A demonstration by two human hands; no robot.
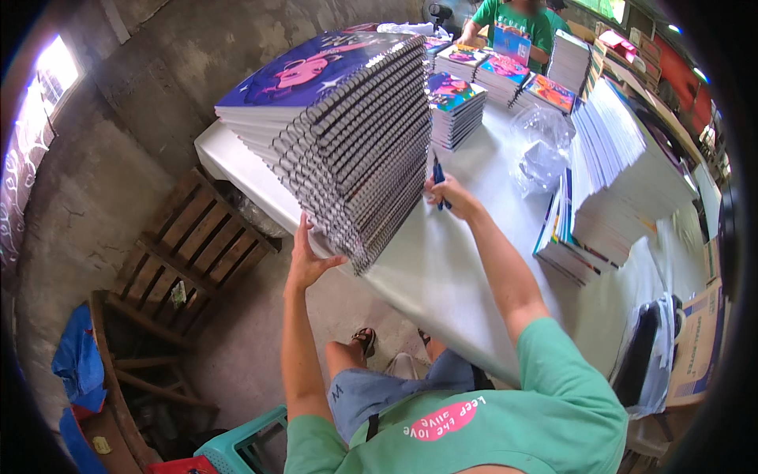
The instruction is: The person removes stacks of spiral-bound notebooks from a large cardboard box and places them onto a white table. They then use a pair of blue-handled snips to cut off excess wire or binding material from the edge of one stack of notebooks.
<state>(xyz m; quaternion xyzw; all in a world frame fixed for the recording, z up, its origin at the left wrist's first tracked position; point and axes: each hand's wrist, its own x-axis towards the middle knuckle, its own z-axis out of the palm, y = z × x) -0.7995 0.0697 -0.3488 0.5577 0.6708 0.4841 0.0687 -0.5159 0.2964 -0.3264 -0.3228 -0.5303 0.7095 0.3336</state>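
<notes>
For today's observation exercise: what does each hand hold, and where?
Left hand braces the spiral notebook stack at its lower near corner; right hand presses its side, fingers gripping a blue pen.

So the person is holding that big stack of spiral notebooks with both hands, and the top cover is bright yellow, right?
Not quite. In the head view the left hand and right hand do steady the tall stack of spiral notebooks, but its top cover is purple-blue with a pink picture, not yellow.

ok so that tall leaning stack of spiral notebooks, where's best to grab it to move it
Probably from both sides, low down. The stack of spiral notebooks leans, and its wire bindings face the person, so a top grab would likely fan it out. The left hand presses the lower left side and the right hand, holding a blue pen, steadies the right. Palms flat on the bottom notebooks look safest.
</notes>
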